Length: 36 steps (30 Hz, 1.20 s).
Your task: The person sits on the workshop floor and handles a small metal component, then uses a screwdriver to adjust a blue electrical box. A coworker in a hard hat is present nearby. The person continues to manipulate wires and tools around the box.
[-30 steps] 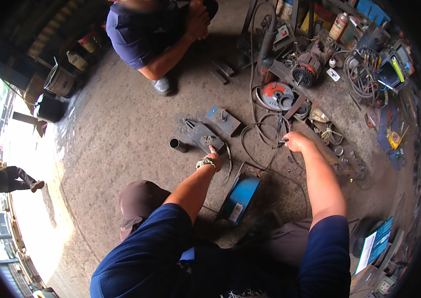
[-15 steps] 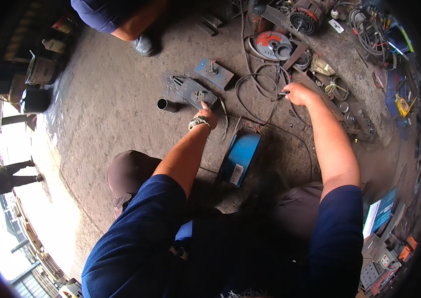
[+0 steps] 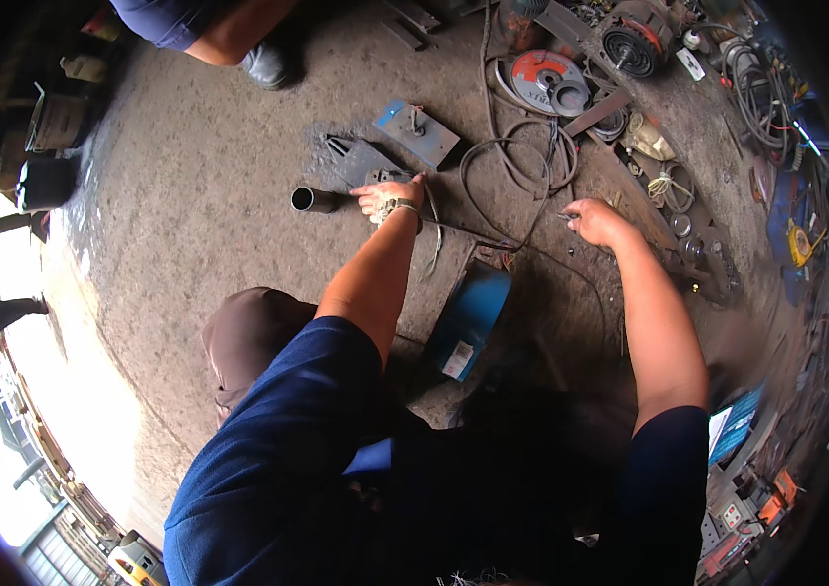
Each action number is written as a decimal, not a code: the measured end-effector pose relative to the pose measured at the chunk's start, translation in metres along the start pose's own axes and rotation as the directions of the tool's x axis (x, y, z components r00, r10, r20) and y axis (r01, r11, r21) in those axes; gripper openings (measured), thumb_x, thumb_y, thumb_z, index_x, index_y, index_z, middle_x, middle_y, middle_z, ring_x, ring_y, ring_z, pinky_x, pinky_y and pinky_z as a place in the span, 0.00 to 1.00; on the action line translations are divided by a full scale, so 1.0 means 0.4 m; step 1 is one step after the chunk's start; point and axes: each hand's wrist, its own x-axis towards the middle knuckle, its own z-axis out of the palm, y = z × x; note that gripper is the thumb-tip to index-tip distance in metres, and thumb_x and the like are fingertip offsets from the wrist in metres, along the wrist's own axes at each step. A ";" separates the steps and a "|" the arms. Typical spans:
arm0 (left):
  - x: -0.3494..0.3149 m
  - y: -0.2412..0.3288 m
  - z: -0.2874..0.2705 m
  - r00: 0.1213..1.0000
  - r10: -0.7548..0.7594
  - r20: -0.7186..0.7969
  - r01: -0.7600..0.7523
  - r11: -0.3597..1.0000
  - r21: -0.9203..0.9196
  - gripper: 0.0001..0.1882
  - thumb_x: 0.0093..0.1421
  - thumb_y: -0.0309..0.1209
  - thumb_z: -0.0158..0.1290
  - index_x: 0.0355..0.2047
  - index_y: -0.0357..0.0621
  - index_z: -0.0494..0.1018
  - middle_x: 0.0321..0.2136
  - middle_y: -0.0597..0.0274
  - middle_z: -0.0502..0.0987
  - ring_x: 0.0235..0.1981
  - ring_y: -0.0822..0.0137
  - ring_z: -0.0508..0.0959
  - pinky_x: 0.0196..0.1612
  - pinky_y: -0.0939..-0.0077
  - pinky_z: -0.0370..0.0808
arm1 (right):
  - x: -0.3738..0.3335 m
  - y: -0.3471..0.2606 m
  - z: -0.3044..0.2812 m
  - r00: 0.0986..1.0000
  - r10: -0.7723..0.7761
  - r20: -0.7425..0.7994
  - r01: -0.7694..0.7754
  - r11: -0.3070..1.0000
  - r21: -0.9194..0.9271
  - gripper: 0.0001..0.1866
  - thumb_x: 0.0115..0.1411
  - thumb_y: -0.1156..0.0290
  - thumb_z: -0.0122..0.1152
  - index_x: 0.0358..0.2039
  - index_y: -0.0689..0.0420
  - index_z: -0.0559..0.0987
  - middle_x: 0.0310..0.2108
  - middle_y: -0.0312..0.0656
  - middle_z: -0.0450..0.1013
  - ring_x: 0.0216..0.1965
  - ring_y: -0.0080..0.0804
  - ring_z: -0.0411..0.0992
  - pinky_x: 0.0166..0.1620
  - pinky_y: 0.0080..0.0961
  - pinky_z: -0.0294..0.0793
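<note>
My left hand (image 3: 390, 198), with a watch at the wrist, reaches over the near end of a flat grey metal plate (image 3: 358, 164). Its fingers are spread and touch the plate, covering part of a small fitting on it. Just left of the fingers lies a short dark pipe (image 3: 317, 201). Beyond the hand is a blue and grey metal plate (image 3: 418, 134) with a bolt-like part standing on it. Over the floor to the right, my right hand (image 3: 594, 222) is closed in a pinch on a small dark piece too small to name.
A blue metal box-like cover (image 3: 473, 313) lies between my arms, wires at its far end. Looped cable (image 3: 463, 161) runs across the floor. Cutting discs (image 3: 543, 80), a motor-like part (image 3: 629, 49) and a tape measure (image 3: 803, 244) lie right. Another person's shoe (image 3: 265, 66) is far left.
My left hand went from pointing at the plate's fitting to spreading across its near end. My right hand moved nearer to me, away from the cable loops, still pinching.
</note>
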 end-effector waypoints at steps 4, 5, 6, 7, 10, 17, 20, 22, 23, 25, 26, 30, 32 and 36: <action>0.037 0.000 0.005 0.999 -0.047 -0.022 0.047 0.999 0.003 0.81 0.36 0.64 0.72 0.70 0.26 0.31 0.63 0.41 0.60 0.66 0.50 0.62 0.67 0.58 0.63 | 0.007 -0.042 -0.026 0.997 0.044 0.069 -0.049 0.996 0.069 0.19 0.64 0.67 0.64 0.55 0.52 0.79 0.52 0.53 0.77 0.55 0.50 0.74 0.58 0.38 0.72; 0.043 -0.011 0.005 0.999 -0.039 -0.028 0.039 0.999 -0.001 0.81 0.36 0.63 0.72 0.70 0.27 0.31 0.63 0.41 0.60 0.66 0.50 0.62 0.67 0.58 0.63 | 0.008 -0.044 -0.025 0.998 0.028 0.055 -0.030 0.999 0.045 0.19 0.64 0.66 0.64 0.55 0.52 0.79 0.52 0.53 0.77 0.55 0.50 0.74 0.58 0.38 0.72; 0.012 -0.009 -0.018 1.000 -0.029 -0.013 0.029 0.999 -0.016 0.78 0.39 0.58 0.73 0.71 0.30 0.32 0.62 0.45 0.62 0.63 0.53 0.66 0.63 0.58 0.68 | 0.008 -0.035 -0.016 0.999 0.020 0.040 -0.021 0.999 0.025 0.19 0.64 0.66 0.64 0.55 0.52 0.79 0.51 0.53 0.77 0.55 0.50 0.74 0.58 0.38 0.72; 0.011 -0.015 -0.017 1.000 -0.001 -0.004 0.001 1.000 -0.003 0.78 0.39 0.58 0.74 0.71 0.30 0.31 0.62 0.44 0.61 0.63 0.53 0.65 0.63 0.57 0.67 | 0.011 -0.026 -0.009 1.000 0.011 0.025 -0.011 1.000 0.004 0.19 0.64 0.66 0.64 0.55 0.52 0.79 0.51 0.53 0.77 0.55 0.50 0.74 0.58 0.38 0.72; 0.023 -0.054 -0.031 0.996 0.090 0.010 -0.091 0.995 0.034 0.78 0.39 0.55 0.74 0.71 0.30 0.30 0.62 0.41 0.60 0.65 0.49 0.64 0.66 0.56 0.65 | 0.023 -0.026 -0.014 1.000 -0.009 0.028 0.009 1.000 -0.007 0.19 0.64 0.66 0.63 0.55 0.52 0.79 0.51 0.53 0.77 0.55 0.50 0.74 0.58 0.38 0.72; 0.062 -0.108 -0.094 0.951 0.287 0.117 -0.272 0.953 -0.132 0.78 0.38 0.56 0.74 0.73 0.38 0.30 0.64 0.32 0.61 0.63 0.42 0.69 0.64 0.55 0.68 | 0.035 -0.040 -0.039 0.999 0.038 0.019 -0.038 0.999 0.016 0.18 0.63 0.68 0.63 0.54 0.50 0.80 0.49 0.51 0.78 0.52 0.48 0.76 0.56 0.37 0.73; 0.226 -0.195 -0.055 0.913 0.395 0.103 -0.303 0.824 -0.479 0.75 0.41 0.46 0.75 0.73 0.39 0.30 0.61 0.35 0.66 0.59 0.47 0.73 0.61 0.61 0.71 | 0.080 -0.070 -0.034 0.998 -0.063 -0.001 0.063 0.998 -0.005 0.18 0.63 0.68 0.63 0.54 0.50 0.80 0.49 0.52 0.78 0.52 0.48 0.76 0.56 0.37 0.73; 0.175 -0.172 -0.054 0.796 0.559 0.231 -0.062 0.455 -0.888 0.72 0.44 0.36 0.75 0.73 0.35 0.30 0.59 0.40 0.68 0.56 0.52 0.75 0.58 0.65 0.74 | 0.077 -0.055 -0.035 1.000 -0.025 -0.001 0.025 1.000 -0.007 0.18 0.63 0.68 0.63 0.54 0.51 0.80 0.49 0.52 0.78 0.52 0.48 0.76 0.56 0.37 0.73; 0.155 -0.150 -0.066 0.818 0.534 0.212 -0.069 0.458 -0.886 0.69 0.45 0.36 0.74 0.72 0.34 0.33 0.58 0.41 0.69 0.53 0.53 0.76 0.54 0.63 0.76 | 0.081 -0.058 -0.043 1.000 -0.018 -0.007 0.018 1.000 -0.022 0.18 0.63 0.68 0.64 0.55 0.52 0.80 0.49 0.53 0.78 0.53 0.49 0.76 0.56 0.37 0.73; 0.120 -0.125 -0.090 0.864 0.473 0.174 -0.076 0.464 -0.883 0.63 0.47 0.35 0.74 0.71 0.33 0.39 0.56 0.43 0.70 0.48 0.54 0.79 0.47 0.60 0.79 | 0.072 -0.077 -0.030 1.000 -0.031 0.002 0.031 0.999 -0.039 0.19 0.63 0.68 0.64 0.55 0.52 0.79 0.50 0.53 0.78 0.54 0.49 0.75 0.57 0.38 0.72; 0.088 -0.113 -0.105 0.862 0.446 0.240 0.000 0.473 -0.881 0.70 0.47 0.33 0.74 0.73 0.36 0.28 0.61 0.43 0.67 0.56 0.53 0.74 0.57 0.62 0.74 | 0.066 -0.084 -0.019 0.999 -0.041 0.008 0.041 0.998 -0.039 0.18 0.63 0.68 0.63 0.55 0.52 0.80 0.50 0.53 0.78 0.54 0.49 0.75 0.57 0.37 0.72; 0.086 -0.119 -0.105 0.862 0.418 0.286 0.164 0.305 -0.938 0.68 0.48 0.36 0.73 0.73 0.44 0.31 0.63 0.44 0.66 0.58 0.51 0.73 0.59 0.55 0.72 | 0.063 -0.158 -0.016 0.993 -0.106 0.054 0.109 0.993 -0.045 0.19 0.64 0.68 0.63 0.56 0.52 0.79 0.51 0.52 0.77 0.54 0.48 0.75 0.58 0.37 0.72; 0.111 -0.128 -0.096 0.834 0.465 0.297 0.254 0.154 -0.955 0.63 0.49 0.38 0.72 0.74 0.48 0.39 0.63 0.46 0.66 0.58 0.50 0.73 0.60 0.50 0.71 | 0.087 -0.151 -0.005 0.993 -0.109 0.036 0.108 0.994 0.014 0.19 0.64 0.67 0.62 0.56 0.51 0.78 0.51 0.53 0.77 0.54 0.48 0.75 0.59 0.37 0.71; 0.147 -0.158 -0.059 0.613 0.712 0.343 0.520 -0.037 -0.854 0.33 0.53 0.39 0.69 0.55 0.52 0.65 0.54 0.53 0.73 0.54 0.52 0.75 0.59 0.45 0.71 | 0.089 -0.205 -0.036 0.998 -0.058 0.028 0.059 0.998 -0.025 0.20 0.63 0.65 0.63 0.56 0.51 0.79 0.53 0.53 0.76 0.56 0.49 0.74 0.59 0.38 0.71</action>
